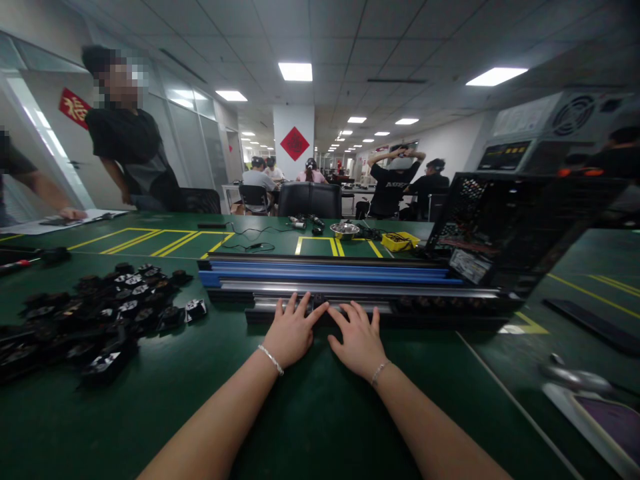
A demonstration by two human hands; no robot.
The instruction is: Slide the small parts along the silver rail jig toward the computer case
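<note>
Along middle of green worktop, black-and-silver rail: looks stiff, fairly light, smooth metal likely slippery; best held by long sides, either side of midpoint. Left hand and right hand splayed at its near edge, neither closed around anything. Behind, blue rail; right, open computer case. Office beyond, ceiling lights, people seated.

Light panels glow in the tiled ceiling across the top of the frame, above glazed partitions at left, a white pillar at upper centre and black chairs mid-frame.
</note>
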